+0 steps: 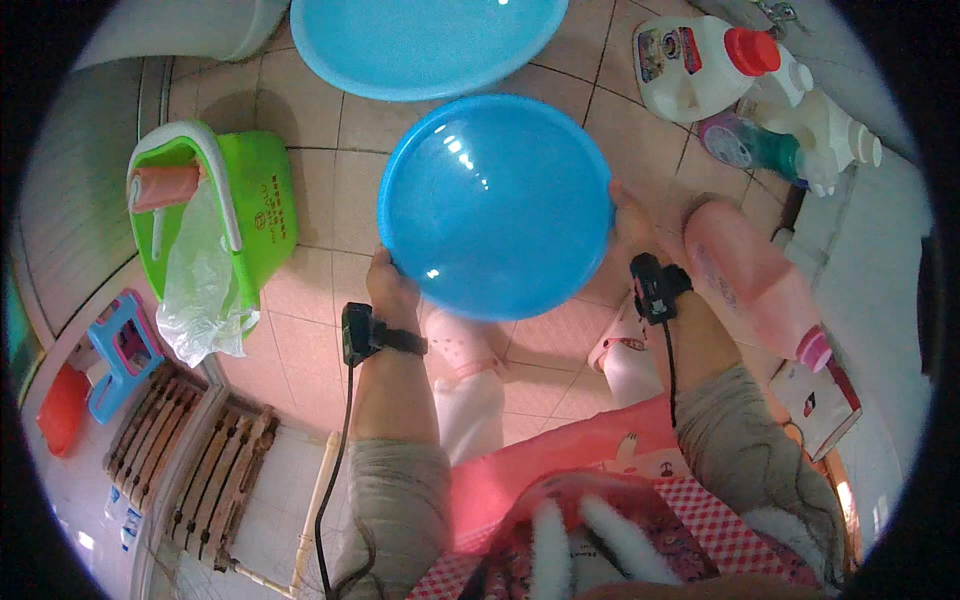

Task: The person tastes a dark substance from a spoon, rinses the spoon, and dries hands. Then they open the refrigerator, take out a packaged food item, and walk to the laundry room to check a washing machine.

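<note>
Between my hands is a round blue plastic basin (495, 217), its glossy face turned up to me. My left hand (391, 286) grips the rim at the lower left, fingers hidden under the basin. On the right edge, my right hand (634, 217) holds the rim, its fingers also partly hidden. A second, lighter blue basin (427, 45) lies just beyond, cut off by the top of the view. Both my wrists carry black strapped devices with cables.
On the left stands a green bucket (270, 195) with a plastic bag (199, 277) over its edge. Several jugs, including one with a red cap (690, 67), and a large pink bottle (750, 277) line the right. A slatted wooden mat (221, 480) lies lower left. Tiled floor (315, 202) runs beneath.
</note>
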`<state>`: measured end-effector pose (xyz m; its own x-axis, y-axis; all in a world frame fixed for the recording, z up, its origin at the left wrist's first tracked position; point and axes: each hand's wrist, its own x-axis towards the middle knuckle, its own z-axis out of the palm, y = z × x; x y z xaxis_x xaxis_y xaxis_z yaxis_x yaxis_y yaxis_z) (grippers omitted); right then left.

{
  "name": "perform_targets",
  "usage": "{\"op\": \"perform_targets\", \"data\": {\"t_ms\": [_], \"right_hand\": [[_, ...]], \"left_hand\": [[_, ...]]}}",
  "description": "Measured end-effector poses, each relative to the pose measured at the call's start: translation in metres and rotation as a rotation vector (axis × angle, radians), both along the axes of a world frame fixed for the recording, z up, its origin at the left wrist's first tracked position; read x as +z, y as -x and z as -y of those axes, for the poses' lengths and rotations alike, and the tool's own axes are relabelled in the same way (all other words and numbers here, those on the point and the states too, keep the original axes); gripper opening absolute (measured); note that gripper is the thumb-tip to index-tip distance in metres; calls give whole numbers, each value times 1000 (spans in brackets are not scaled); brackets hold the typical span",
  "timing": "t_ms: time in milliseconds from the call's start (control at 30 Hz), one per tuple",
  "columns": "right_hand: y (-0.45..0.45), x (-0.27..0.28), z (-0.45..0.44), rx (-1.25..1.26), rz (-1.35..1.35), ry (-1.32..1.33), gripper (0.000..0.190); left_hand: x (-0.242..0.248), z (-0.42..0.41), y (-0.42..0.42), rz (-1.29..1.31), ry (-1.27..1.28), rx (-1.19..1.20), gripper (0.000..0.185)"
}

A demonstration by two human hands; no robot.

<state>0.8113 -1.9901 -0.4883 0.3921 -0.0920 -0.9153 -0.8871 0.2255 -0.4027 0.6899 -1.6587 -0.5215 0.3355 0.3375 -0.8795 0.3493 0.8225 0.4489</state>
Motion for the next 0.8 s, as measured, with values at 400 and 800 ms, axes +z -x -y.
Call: {"op": "perform_targets", "data": {"t_ms": [400, 800], "right_hand": [[44, 55, 48, -135, 46, -31, 46], [61, 272, 103, -220, 155, -91, 47]], "left_hand": [[75, 50, -3, -15, 29, -86, 34], [313, 105, -44, 6, 13, -213, 35]]}}
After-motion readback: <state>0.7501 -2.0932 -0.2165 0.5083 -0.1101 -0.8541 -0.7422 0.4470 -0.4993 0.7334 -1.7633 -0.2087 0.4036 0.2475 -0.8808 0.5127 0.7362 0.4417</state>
